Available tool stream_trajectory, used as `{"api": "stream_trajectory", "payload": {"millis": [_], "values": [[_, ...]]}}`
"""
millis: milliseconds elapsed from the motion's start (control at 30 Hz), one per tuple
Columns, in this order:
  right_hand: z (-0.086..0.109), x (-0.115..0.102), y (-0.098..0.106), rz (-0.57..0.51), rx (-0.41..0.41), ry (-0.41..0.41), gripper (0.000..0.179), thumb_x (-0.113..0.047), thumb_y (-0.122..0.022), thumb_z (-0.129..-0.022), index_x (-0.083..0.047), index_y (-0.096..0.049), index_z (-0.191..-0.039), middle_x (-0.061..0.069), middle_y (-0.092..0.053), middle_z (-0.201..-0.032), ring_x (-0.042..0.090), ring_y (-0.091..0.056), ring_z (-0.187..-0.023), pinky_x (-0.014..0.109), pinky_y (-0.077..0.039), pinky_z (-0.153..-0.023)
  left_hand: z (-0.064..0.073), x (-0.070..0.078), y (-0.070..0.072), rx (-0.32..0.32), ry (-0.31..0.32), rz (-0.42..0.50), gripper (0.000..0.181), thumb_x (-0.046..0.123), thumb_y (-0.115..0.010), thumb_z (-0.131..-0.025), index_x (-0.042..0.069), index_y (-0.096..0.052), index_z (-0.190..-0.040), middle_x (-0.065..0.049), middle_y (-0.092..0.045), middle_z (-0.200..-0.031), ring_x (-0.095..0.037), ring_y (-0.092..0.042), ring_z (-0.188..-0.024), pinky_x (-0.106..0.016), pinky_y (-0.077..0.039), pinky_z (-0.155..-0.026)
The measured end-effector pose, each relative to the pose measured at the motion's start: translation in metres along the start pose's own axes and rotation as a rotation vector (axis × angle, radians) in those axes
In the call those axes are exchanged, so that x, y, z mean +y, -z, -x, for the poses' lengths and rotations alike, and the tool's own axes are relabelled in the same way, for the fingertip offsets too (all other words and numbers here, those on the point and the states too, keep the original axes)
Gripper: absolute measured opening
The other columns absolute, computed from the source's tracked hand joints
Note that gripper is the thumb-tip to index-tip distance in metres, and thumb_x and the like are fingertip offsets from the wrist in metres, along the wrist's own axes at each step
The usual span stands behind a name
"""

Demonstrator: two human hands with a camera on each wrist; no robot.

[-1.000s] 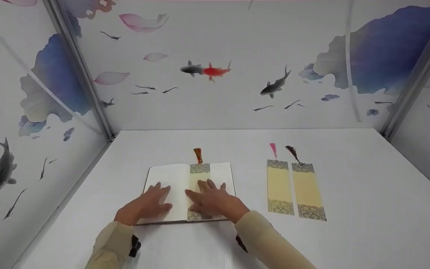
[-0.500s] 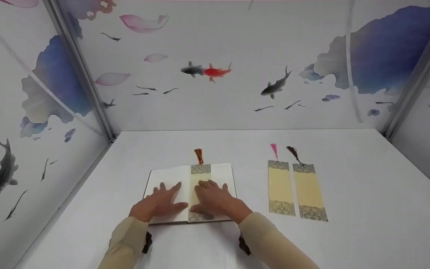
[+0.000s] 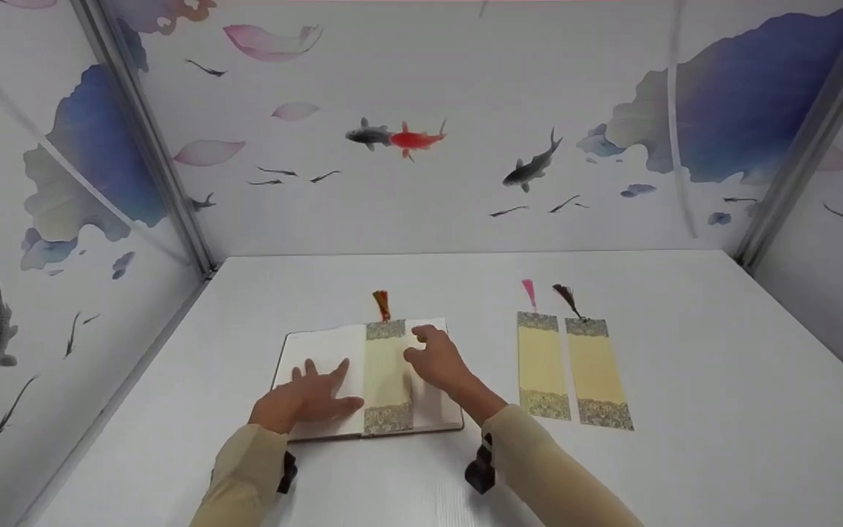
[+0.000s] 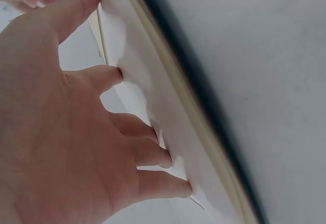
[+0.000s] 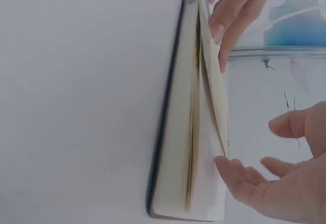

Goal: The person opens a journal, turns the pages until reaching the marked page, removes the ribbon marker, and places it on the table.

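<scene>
An open notebook (image 3: 323, 348) lies on the white table, with a yellow bookmark (image 3: 385, 373) along its middle fold on the right page. The bookmark has patterned ends, and its orange tassel (image 3: 381, 304) sticks out past the top edge. My left hand (image 3: 301, 402) rests on the left page, fingers spread; in the left wrist view its fingertips (image 4: 178, 187) press the paper. Over the right page, just right of the bookmark, is my right hand (image 3: 442, 364), loosely bent and holding nothing. The right wrist view shows its fingers (image 5: 234, 178) apart, beside the page.
Two more yellow bookmarks lie side by side right of the notebook: one with a pink tassel (image 3: 542, 366), one with a dark tassel (image 3: 597, 373). White walls printed with fish and petals (image 3: 275, 44) enclose the table (image 3: 692, 351) at the back and sides.
My right hand has come off the bookmark and moved up and right, uncovering it. My left hand slid right toward the fold, then stayed on the left page.
</scene>
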State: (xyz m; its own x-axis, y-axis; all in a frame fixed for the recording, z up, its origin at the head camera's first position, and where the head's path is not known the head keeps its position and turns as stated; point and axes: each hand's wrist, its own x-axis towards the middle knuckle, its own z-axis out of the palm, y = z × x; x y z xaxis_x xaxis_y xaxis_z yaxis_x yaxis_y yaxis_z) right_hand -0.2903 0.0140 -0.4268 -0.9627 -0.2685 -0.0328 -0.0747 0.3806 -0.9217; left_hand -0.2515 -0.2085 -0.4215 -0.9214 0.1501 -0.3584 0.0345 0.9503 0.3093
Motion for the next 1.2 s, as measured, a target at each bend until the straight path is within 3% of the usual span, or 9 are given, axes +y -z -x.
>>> {"api": "stream_trajectory", "payload": {"millis": [133,233,500,633,833,1000,1200], "values": [[-0.001,-0.002,-0.001,-0.273,0.016,-0.252,0.057,-0.009,-0.054,-0.096,0.008,-0.036,-0.147,0.03,-0.042,-0.149,0.045,-0.051,-0.134,0.045,-0.059,-0.09,0.0,0.0,0.002,-0.014,-0.007,0.002,0.085,0.06,-0.051,-0.098,0.015,-0.019,-0.161,-0.046,-0.003,-0.157,-0.064,-0.005,-0.146,-0.079,-0.018,-0.11],[-0.001,-0.003,-0.003,-0.333,0.003,-0.315,0.062,-0.008,-0.056,-0.096,0.009,-0.031,-0.15,0.031,-0.042,-0.149,0.044,-0.05,-0.135,0.042,-0.06,-0.087,-0.002,0.0,0.004,-0.025,-0.013,-0.007,0.085,0.059,-0.051,-0.098,0.013,-0.018,-0.161,-0.047,-0.004,-0.156,-0.066,-0.004,-0.145,-0.078,-0.015,-0.112],[0.0,0.0,-0.006,-0.246,0.0,-0.298,0.059,-0.009,-0.061,-0.093,0.009,-0.04,-0.146,0.028,-0.058,-0.134,0.036,-0.065,-0.118,0.04,-0.06,-0.088,-0.003,0.001,0.005,-0.029,-0.045,-0.032,0.086,0.058,-0.051,-0.098,0.009,-0.018,-0.161,-0.046,-0.011,-0.156,-0.068,-0.006,-0.143,-0.078,-0.014,-0.112],[0.001,0.003,-0.01,-0.2,-0.005,-0.258,0.056,-0.004,-0.062,-0.091,0.008,-0.045,-0.143,0.024,-0.065,-0.124,0.026,-0.071,-0.095,0.035,-0.06,-0.077,-0.002,0.001,0.004,-0.028,-0.041,-0.037,0.087,0.06,-0.051,-0.098,0.009,-0.018,-0.161,-0.046,-0.01,-0.156,-0.068,-0.006,-0.143,-0.08,-0.014,-0.111],[0.0,0.01,-0.008,-0.218,0.02,-0.199,0.06,0.002,-0.061,-0.087,0.004,-0.047,-0.145,0.019,-0.068,-0.106,0.017,-0.065,-0.073,0.029,-0.055,-0.063,-0.001,0.002,0.003,-0.033,-0.009,-0.027,0.091,0.065,-0.05,-0.096,0.012,-0.016,-0.162,-0.046,-0.004,-0.157,-0.065,-0.003,-0.145,-0.08,-0.016,-0.11],[-0.004,0.012,0.007,-0.219,0.076,-0.184,0.054,-0.001,-0.061,-0.088,-0.001,-0.053,-0.142,0.015,-0.071,-0.1,0.015,-0.063,-0.073,0.029,-0.055,-0.065,-0.002,0.002,0.001,-0.041,0.002,-0.028,0.095,0.069,-0.051,-0.093,0.013,-0.016,-0.162,-0.045,-0.003,-0.158,-0.064,-0.002,-0.147,-0.079,-0.017,-0.111],[-0.009,0.005,0.042,-0.222,0.126,-0.155,0.047,-0.003,-0.061,-0.091,-0.002,-0.058,-0.138,0.014,-0.072,-0.103,0.014,-0.062,-0.075,0.027,-0.055,-0.064,-0.002,0.002,0.001,-0.046,0.026,-0.028,0.097,0.07,-0.053,-0.092,0.015,-0.016,-0.162,-0.042,-0.003,-0.159,-0.062,-0.002,-0.148,-0.079,-0.015,-0.111]]}}
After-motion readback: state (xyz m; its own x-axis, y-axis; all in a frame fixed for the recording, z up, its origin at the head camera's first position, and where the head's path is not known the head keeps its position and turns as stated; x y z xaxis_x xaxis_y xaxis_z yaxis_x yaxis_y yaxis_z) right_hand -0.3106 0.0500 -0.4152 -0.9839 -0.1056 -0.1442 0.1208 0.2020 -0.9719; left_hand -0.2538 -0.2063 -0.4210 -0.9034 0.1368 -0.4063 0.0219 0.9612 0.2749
